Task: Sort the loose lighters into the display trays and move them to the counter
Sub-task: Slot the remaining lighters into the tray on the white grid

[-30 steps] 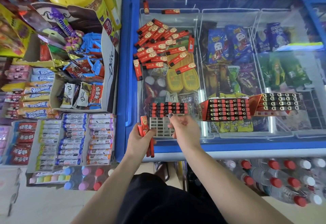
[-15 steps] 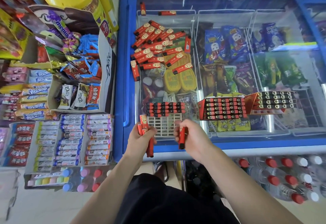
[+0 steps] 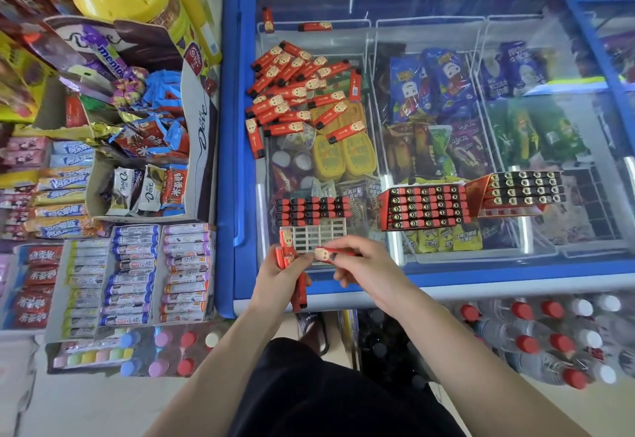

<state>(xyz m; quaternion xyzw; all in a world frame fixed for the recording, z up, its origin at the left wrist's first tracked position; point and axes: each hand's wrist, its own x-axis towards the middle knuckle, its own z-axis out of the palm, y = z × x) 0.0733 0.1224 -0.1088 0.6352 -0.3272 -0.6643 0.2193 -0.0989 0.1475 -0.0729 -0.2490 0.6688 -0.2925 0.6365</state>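
Loading the half-filled display tray [image 3: 311,227] at lower centre of the frame is the step I judge to be in hand. My right hand [image 3: 369,266] pinches one red lighter [image 3: 331,253] lying sideways, printed face up, just below the tray's empty grid. My left hand [image 3: 280,276] is curled round a small bundle of spare lighters [image 3: 297,285], ends sticking out above and below the fist.

To do it well, I would turn the pinched lighter upright, black cap towards the filled rows, line it over the next free cell beside them, and press straight down so the light tray does not slide on the freezer lid [image 3: 446,24].

Appearance: slim red bodies, black caps, a gold cartoon figure on each. The loose pile [image 3: 299,93] lies scattered at upper centre on the glass, well apart from the tray. Two full trays [image 3: 424,206] stand at centre right, side by side.
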